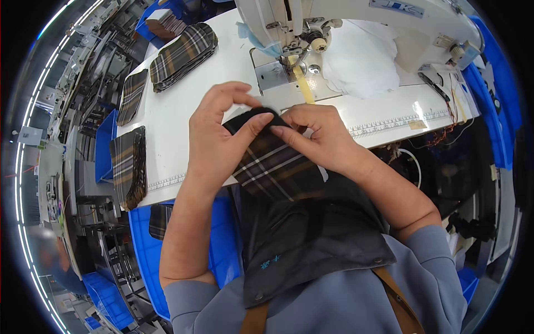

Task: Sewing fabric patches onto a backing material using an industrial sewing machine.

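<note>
A dark plaid fabric piece (276, 164) with brown and white lines hangs between my hands, in front of the sewing table's near edge. My left hand (219, 125) pinches its dark upper edge, the thumb lying on the near face and the fingers arched behind. Close beside it, my right hand (320, 133) grips the same edge between thumb and curled fingers. The lower part of the piece hangs over my dark apron (311, 245). Just beyond my hands stands a white sewing machine (286, 22), a yellow strip (303, 83) running from its needle area.
Plaid stacks (183, 55) lie on the white table (225, 55) at the left, one overhanging its edge. White cloth (361, 58) is heaped right of the needle. Black snips (434, 86) rest at the far right. A blue bin (147, 250) sits below on the left.
</note>
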Motion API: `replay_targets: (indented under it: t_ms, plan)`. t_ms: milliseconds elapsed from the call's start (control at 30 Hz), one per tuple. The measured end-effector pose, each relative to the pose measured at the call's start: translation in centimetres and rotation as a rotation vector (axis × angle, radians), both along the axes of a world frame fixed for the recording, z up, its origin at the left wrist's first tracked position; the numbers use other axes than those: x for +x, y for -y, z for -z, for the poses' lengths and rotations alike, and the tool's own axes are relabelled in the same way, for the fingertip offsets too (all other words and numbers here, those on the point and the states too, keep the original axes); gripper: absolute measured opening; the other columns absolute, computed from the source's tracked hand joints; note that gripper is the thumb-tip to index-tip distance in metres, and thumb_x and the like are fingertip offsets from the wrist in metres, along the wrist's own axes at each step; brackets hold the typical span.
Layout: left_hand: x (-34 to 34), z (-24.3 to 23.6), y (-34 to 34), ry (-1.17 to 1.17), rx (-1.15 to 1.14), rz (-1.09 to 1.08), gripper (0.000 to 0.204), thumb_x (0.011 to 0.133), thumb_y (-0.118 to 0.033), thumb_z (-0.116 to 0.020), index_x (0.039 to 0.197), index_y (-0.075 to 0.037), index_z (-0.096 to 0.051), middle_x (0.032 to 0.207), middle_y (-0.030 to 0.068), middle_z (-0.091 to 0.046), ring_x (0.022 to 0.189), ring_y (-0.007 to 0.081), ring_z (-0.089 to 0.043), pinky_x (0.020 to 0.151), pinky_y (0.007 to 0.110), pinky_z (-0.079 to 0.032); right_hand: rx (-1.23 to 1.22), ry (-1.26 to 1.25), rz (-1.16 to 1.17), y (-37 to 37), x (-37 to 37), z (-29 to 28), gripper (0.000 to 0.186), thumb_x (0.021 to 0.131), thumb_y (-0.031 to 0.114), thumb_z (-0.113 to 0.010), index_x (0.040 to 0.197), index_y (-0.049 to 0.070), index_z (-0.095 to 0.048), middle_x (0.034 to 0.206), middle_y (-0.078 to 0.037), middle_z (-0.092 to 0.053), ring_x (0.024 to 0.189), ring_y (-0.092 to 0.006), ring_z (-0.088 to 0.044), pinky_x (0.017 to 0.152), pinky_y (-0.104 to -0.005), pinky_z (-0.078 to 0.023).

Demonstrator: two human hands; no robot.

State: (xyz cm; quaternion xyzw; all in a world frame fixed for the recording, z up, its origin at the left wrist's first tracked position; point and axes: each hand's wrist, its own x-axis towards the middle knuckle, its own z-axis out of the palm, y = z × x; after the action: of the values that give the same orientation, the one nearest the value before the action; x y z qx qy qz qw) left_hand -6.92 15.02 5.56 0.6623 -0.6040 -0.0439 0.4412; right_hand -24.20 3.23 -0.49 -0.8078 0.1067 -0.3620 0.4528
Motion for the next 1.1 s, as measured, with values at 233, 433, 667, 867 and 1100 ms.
replay_targets:
  t_ms: [233,433,667,867,1100]
  plan:
    - [0.7,-0.2,-0.7,-0.429,0.181,0.048,0.013,0.087,-0.006,-0.082,0.091,0.002,-0.072,0.102,0.0106,-0.076,0.096,0.0152,-0.069,0.092,0.031,-0.053,-0.065,0.065,-0.048,-0.1,0.0,0.0,0.014,0.089,0.013,-0.079,0.093,0.002,-0.072,0.082,-0.012,-0.069,0.075,-0.031,-0.069,0.067,-0.0389,-0.054]
    - [0.3,-0.2,-1.1,-0.497,0.102,0.034,0.014,0.091,-0.006,-0.081,0.093,0.003,-0.071,0.097,0.0099,-0.075,0.09,0.0128,-0.068,0.087,0.028,-0.054,0.107,0.156,0.009,-0.4,0.0,-0.2,0.013,0.09,0.015,-0.08,0.091,0.003,-0.073,0.086,-0.006,-0.073,0.078,-0.0187,-0.07,0.07,-0.0314,-0.055]
    - [0.1,-0.5,-1.4,-0.551,0.12,-0.003,0.015,0.09,-0.005,-0.082,0.093,0.002,-0.07,0.094,0.009,-0.075,0.089,0.0117,-0.069,0.086,0.027,-0.054,0.344,0.092,-0.033,-0.3,0.1,0.2,0.015,0.087,0.016,-0.083,0.085,0.004,-0.074,0.086,-0.004,-0.074,0.074,-0.0107,-0.066,0.068,-0.0267,-0.053]
    - [0.3,-0.6,-1.7,-0.577,0.145,-0.023,0.015,0.091,-0.004,-0.081,0.091,0.002,-0.068,0.091,0.0091,-0.075,0.086,0.0112,-0.07,0.084,0.026,-0.055,0.366,0.116,-0.047,-0.4,0.2,0.0,0.016,0.088,0.015,-0.083,0.083,0.003,-0.073,0.086,-0.004,-0.074,0.073,-0.0095,-0.065,0.067,-0.0261,-0.052]
    - [0.3,-0.8,-1.7,-0.59,0.14,-0.022,0.016,0.09,-0.003,-0.081,0.095,0.001,-0.066,0.088,0.008,-0.075,0.085,0.0104,-0.07,0.083,0.025,-0.055,0.379,0.115,-0.049,-0.5,0.4,0.1,0.018,0.088,0.014,-0.083,0.08,0.003,-0.071,0.085,-0.004,-0.073,0.072,-0.0089,-0.065,0.066,-0.0258,-0.052]
